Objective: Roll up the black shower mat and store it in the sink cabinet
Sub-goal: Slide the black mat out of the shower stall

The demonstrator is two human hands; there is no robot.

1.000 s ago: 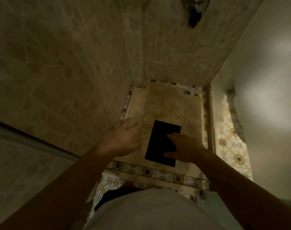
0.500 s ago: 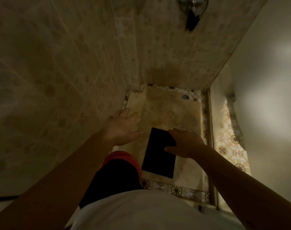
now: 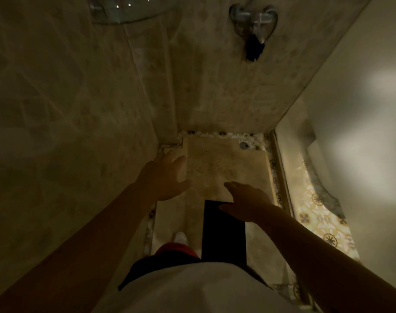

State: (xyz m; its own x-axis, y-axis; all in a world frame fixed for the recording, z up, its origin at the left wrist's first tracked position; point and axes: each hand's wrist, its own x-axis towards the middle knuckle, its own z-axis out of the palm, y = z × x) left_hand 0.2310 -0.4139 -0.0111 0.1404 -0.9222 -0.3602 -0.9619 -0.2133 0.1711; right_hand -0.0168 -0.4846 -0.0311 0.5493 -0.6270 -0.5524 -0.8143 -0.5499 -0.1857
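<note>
The black shower mat lies flat on the beige shower floor, a dark rectangle running away from my body. My right hand hovers over the mat's far edge, fingers spread, holding nothing. Farther left, my left hand reaches over the bare floor beside the left wall, open and empty. The mat's near end is hidden by my shirt. The sink cabinet is not in view.
Tiled walls close in on the left and ahead, with a chrome tap high on the far wall. A round drain sits at the floor's far edge. A shower threshold and patterned bathroom floor lie to the right. My shoe stands left of the mat.
I have stepped into the shower, so the mat now lies nearer my body. Both hands have moved forward; the right has slid from the mat's middle to its far edge.
</note>
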